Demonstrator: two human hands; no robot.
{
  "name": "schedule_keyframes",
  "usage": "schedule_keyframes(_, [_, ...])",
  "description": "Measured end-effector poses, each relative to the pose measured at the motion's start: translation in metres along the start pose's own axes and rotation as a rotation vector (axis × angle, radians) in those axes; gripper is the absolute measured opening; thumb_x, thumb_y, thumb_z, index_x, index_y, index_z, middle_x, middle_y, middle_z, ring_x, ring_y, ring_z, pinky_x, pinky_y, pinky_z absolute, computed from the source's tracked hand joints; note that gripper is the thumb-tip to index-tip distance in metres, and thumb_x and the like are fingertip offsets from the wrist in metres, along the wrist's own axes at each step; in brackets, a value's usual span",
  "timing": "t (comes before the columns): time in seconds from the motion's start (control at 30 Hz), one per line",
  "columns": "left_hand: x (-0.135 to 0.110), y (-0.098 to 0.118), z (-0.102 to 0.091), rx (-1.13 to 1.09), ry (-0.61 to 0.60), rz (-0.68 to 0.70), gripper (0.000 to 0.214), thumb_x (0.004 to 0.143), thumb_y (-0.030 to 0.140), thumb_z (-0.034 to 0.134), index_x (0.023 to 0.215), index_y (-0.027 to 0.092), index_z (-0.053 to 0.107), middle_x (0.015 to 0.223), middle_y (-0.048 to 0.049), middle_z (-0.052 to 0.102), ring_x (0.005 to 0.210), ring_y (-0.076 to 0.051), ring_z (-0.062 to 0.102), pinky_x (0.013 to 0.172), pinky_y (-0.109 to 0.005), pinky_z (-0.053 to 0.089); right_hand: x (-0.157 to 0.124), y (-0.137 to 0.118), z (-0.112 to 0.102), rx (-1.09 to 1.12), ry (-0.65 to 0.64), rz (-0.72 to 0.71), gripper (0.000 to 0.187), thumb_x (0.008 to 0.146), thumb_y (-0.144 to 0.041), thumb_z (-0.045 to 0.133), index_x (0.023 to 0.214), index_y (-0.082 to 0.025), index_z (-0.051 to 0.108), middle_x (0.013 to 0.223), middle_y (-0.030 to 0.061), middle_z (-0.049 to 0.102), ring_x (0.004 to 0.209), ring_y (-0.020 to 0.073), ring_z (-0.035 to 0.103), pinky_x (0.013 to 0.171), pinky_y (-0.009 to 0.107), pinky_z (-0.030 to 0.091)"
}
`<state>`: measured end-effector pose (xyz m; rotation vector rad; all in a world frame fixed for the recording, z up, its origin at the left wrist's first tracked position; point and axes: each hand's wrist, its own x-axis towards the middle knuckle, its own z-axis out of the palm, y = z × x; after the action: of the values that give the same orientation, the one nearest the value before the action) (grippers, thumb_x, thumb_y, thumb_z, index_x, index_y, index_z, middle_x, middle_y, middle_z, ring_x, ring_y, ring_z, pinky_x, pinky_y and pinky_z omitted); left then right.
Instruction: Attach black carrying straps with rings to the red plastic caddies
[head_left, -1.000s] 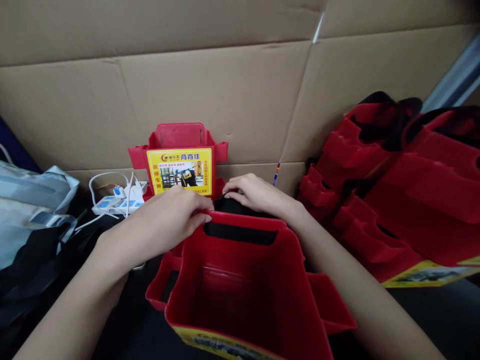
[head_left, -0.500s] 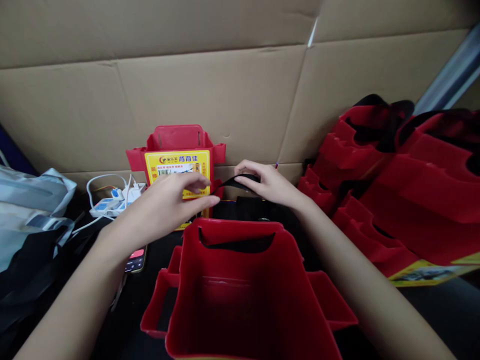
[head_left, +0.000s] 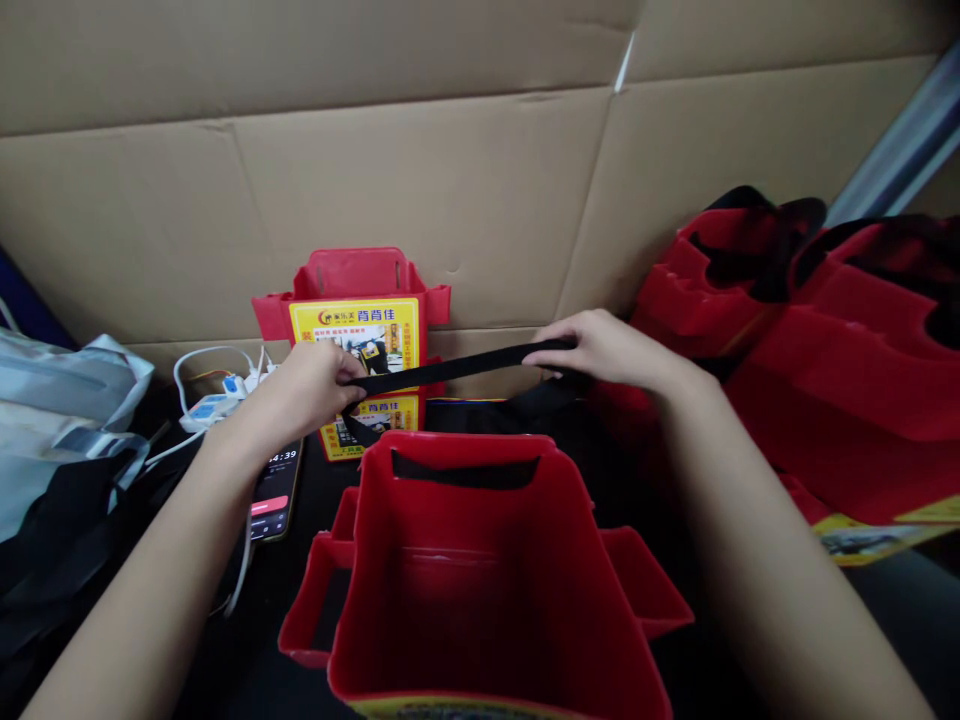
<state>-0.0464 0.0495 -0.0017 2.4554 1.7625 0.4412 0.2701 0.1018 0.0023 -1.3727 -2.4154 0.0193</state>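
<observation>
A red plastic caddy [head_left: 480,590] with side pockets stands in front of me, its far wall threaded with a black strap [head_left: 450,369]. My left hand [head_left: 311,385] pinches one end of that strap beyond the caddy's far left corner. My right hand [head_left: 604,345] grips the other end further right. The strap is stretched nearly straight between the two hands, just above the caddy's far rim.
A second red caddy [head_left: 360,280] with a yellow label leans on the cardboard wall [head_left: 450,180]. A stack of red caddies [head_left: 825,340] fills the right. A phone [head_left: 274,490], a white power strip [head_left: 214,405] and grey bags [head_left: 60,400] lie left.
Both hands lifted off the caddy's far rim, took the black strap and drew apart, pulling it taut. The caddy slid slightly toward me, uncovering the phone.
</observation>
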Motion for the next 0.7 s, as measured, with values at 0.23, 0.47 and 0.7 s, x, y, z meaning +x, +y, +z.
schedule_keyframes(0.23, [0.003, 0.034, 0.001, -0.079, 0.063, 0.196, 0.037, 0.074, 0.036, 0.058, 0.107, 0.018, 0.06, 0.105, -0.006, 0.065, 0.094, -0.02, 0.059, 0.078, -0.028, 0.043, -0.008, -0.039, -0.003, -0.089, 0.266, -0.085, 0.028, 0.08, -0.044, 0.052, 0.09, -0.023, 0.068, 0.086, 0.0039, 0.069, 0.076, 0.0183, 0.061, 0.066, 0.025, 0.038])
schedule_keyframes(0.47, [0.015, 0.062, 0.004, -0.082, 0.091, 0.332, 0.022, 0.081, 0.027, 0.051, 0.081, 0.015, 0.069, 0.072, -0.0034, 0.069, 0.064, -0.014, 0.058, 0.061, -0.024, 0.04, -0.011, -0.081, 0.007, -0.009, 0.196, -0.241, 0.025, 0.082, -0.04, 0.05, 0.089, -0.022, 0.066, 0.079, 0.0007, 0.067, 0.068, 0.0138, 0.057, 0.063, 0.023, 0.036])
schedule_keyframes(0.7, [-0.007, -0.014, -0.034, 0.058, 0.117, -0.016, 0.018, 0.072, 0.031, 0.058, 0.072, 0.018, 0.071, 0.066, -0.0024, 0.069, 0.053, -0.015, 0.054, 0.053, -0.026, 0.037, -0.01, -0.033, -0.01, -0.102, 0.06, -0.086, 0.027, 0.08, -0.044, 0.052, 0.079, -0.02, 0.064, 0.063, -0.0017, 0.061, 0.054, 0.0103, 0.048, 0.054, 0.022, 0.033])
